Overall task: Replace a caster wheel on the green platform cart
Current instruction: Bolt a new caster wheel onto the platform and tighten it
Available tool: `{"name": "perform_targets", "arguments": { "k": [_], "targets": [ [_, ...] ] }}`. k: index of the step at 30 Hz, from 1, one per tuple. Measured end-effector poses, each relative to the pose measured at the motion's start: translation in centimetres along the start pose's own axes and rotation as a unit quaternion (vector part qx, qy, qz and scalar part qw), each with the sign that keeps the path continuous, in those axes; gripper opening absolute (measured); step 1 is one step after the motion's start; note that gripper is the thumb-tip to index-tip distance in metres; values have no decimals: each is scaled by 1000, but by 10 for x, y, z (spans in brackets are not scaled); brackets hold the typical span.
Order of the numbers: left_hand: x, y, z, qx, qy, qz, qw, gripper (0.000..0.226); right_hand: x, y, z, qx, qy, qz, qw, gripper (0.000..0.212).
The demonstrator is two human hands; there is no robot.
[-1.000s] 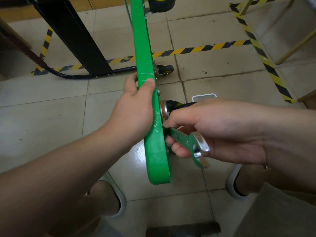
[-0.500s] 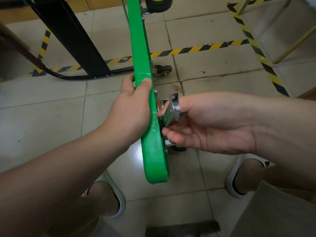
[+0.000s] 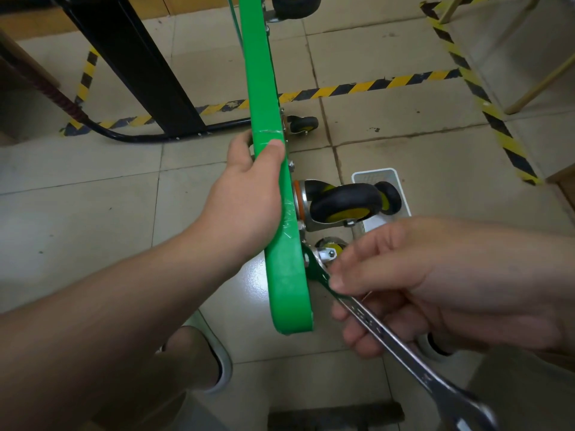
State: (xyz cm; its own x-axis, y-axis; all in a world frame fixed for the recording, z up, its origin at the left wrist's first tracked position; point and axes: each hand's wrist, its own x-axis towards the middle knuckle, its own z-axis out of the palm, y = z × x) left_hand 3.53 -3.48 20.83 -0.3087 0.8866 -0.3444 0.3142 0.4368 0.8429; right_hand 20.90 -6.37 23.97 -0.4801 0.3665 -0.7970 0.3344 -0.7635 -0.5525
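Right hand (image 3: 420,284) tight round wrench (image 3: 375,325) beside caster wheel (image 3: 342,202), perhaps on its bolt; left hand (image 3: 245,197) round cart (image 3: 286,290).

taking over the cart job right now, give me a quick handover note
Left hand grips the edge of the green cart, which stands on its side.
Right hand holds the wrench, with its head at the cart's underside beside the near caster.
Done: the caster sits mounted on the cart.
To do: work its fasteners. I cannot tell whether they are being loosened or tightened.
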Motion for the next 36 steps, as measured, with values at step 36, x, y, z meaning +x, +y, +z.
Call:
{"name": "perform_targets", "arguments": {
  "k": [36],
  "targets": [
    [-2, 1, 0, 4, 2, -3, 1000, 39, 39, 19, 4, -155, 122, -149, 969, 9]
  ]
}}
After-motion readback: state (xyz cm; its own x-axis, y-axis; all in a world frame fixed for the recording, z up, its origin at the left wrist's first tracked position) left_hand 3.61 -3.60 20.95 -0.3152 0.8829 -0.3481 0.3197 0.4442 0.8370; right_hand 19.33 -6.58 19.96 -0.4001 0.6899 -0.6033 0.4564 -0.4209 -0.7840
